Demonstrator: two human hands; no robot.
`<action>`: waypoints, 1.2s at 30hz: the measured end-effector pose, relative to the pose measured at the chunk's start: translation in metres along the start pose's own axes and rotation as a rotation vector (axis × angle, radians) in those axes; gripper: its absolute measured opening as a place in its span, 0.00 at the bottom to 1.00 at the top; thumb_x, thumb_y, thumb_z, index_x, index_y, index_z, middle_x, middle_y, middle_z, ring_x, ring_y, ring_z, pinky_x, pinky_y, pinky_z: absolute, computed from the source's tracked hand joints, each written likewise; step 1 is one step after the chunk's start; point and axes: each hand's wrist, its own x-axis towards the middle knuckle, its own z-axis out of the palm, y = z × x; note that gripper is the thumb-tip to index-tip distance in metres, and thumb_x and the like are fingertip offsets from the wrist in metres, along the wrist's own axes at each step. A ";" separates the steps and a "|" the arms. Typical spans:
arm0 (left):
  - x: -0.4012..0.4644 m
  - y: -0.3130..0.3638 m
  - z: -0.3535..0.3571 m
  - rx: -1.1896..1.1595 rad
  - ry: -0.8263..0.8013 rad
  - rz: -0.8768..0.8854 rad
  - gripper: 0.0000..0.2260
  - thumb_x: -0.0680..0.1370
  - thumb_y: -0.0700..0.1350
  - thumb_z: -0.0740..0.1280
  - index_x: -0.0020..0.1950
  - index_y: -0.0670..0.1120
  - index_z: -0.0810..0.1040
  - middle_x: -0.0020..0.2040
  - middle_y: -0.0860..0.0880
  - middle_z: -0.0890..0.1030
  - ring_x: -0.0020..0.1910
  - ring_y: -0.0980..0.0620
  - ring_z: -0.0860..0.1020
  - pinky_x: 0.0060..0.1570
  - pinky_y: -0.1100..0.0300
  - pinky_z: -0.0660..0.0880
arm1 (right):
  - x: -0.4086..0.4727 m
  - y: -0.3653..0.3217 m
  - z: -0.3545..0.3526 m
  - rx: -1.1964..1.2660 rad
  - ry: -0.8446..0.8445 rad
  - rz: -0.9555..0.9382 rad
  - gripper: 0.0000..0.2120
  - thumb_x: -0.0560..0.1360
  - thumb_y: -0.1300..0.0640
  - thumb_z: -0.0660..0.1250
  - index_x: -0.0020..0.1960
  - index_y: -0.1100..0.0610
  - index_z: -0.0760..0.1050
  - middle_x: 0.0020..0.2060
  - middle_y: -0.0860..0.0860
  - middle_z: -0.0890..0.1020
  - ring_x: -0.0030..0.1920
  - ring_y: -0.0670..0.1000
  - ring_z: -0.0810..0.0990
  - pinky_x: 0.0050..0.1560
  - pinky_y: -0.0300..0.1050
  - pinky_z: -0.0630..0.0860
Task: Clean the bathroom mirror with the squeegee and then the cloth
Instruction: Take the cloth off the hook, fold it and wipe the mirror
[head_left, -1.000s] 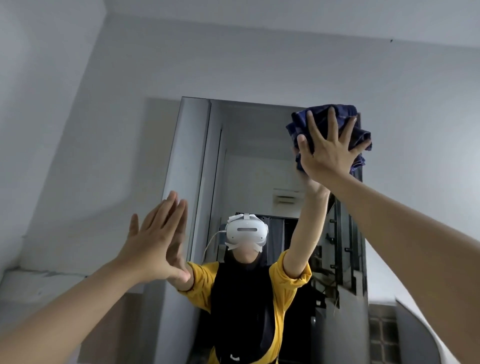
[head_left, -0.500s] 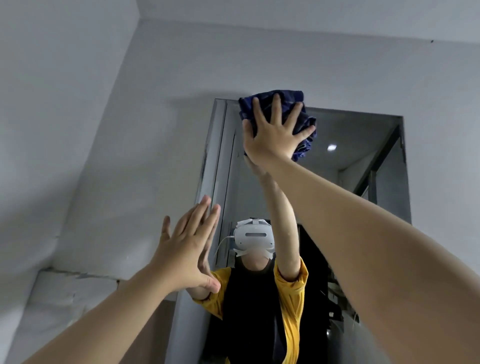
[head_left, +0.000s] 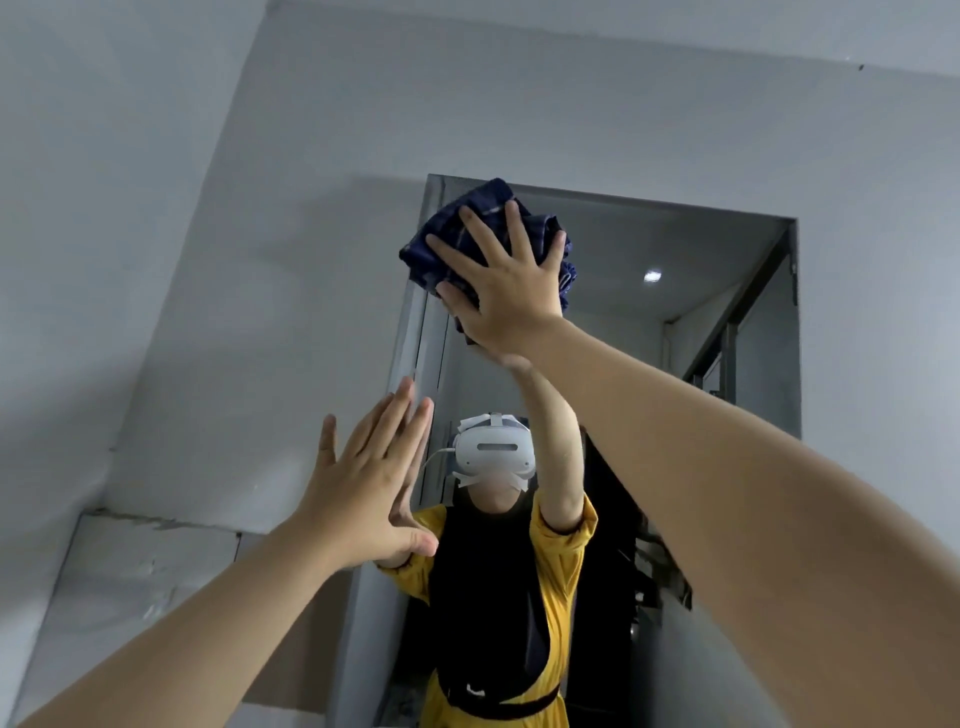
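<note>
The right hand (head_left: 511, 291) presses a bunched dark-blue cloth (head_left: 483, 228) flat against the mirror (head_left: 675, 249) near its top left corner — the fingers are spread and straight over the fabric, so the grip is apart, holding the cloth to the glass by pressure alone. The cloth shows thin pale stripes and bulges out past the fingers on both sides. The left hand (head_left: 363, 488) is raised lower down at the mirror's left edge, palm forward, fingers straight and close together; its grip is apart too and holds nothing — whether it touches the glass cannot be told. In the mirror the person's reflection appears with a white headset (head_left: 493, 449) and a yellow top, one arm reaching up to the cloth. Grey wall (head_left: 208, 260) surrounds the mirror.
</note>
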 end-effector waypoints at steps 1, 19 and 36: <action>-0.002 -0.001 0.001 0.002 0.008 0.001 0.61 0.57 0.76 0.63 0.72 0.51 0.28 0.72 0.52 0.25 0.73 0.51 0.32 0.64 0.39 0.35 | -0.003 0.015 -0.002 -0.002 0.001 0.036 0.24 0.79 0.37 0.47 0.74 0.34 0.55 0.78 0.45 0.55 0.77 0.62 0.46 0.68 0.77 0.44; -0.015 -0.018 0.007 -0.025 0.011 0.049 0.57 0.57 0.79 0.51 0.74 0.49 0.32 0.75 0.53 0.32 0.74 0.54 0.35 0.66 0.40 0.38 | -0.068 0.146 -0.026 0.059 0.042 0.755 0.25 0.78 0.36 0.46 0.75 0.33 0.49 0.79 0.46 0.49 0.78 0.60 0.41 0.68 0.77 0.42; -0.014 -0.020 0.017 -0.098 0.043 0.032 0.58 0.61 0.72 0.65 0.73 0.52 0.29 0.73 0.54 0.28 0.73 0.52 0.30 0.64 0.42 0.32 | -0.056 0.054 -0.010 0.079 0.067 0.810 0.27 0.78 0.36 0.46 0.76 0.36 0.47 0.79 0.48 0.49 0.77 0.63 0.40 0.66 0.79 0.41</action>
